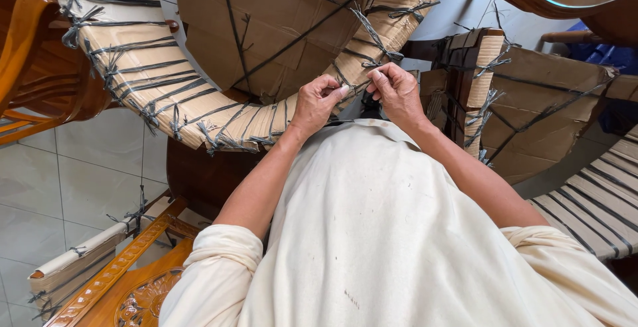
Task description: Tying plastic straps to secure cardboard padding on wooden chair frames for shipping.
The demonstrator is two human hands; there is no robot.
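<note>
Head view, looking down my own chest: my left hand (318,101) and right hand (397,91) meet at the edge of a curved chair arm (166,94) wrapped in cardboard and bound with dark strap (372,34). Both hands are pinched shut on the strap; the left thumb and forefinger (339,91) nip one end and the right fingertips (379,74) nip the other, with a short run of strap between them. The strap lies right at my fingers, not beyond them, on the near rim of the wrapped curve, just above the collar of my cream shirt (372,234). Its long axis here runs roughly left to right between the two hands, then climbs up and to the left across the cardboard sheet (266,28). Neither hand is plainly nearer; they sit close together, almost touching, the right a little higher in the frame. The wrapped arm itself sweeps from upper left down to the hands, its long axis following that bend. To the right stands a second wrapped piece (545,108), also strapped, near my right forearm. Carved bare wood (126,287) shows at lower left over pale floor tiles (40,194). Whether the strap ends are already knotted I cannot tell.
</note>
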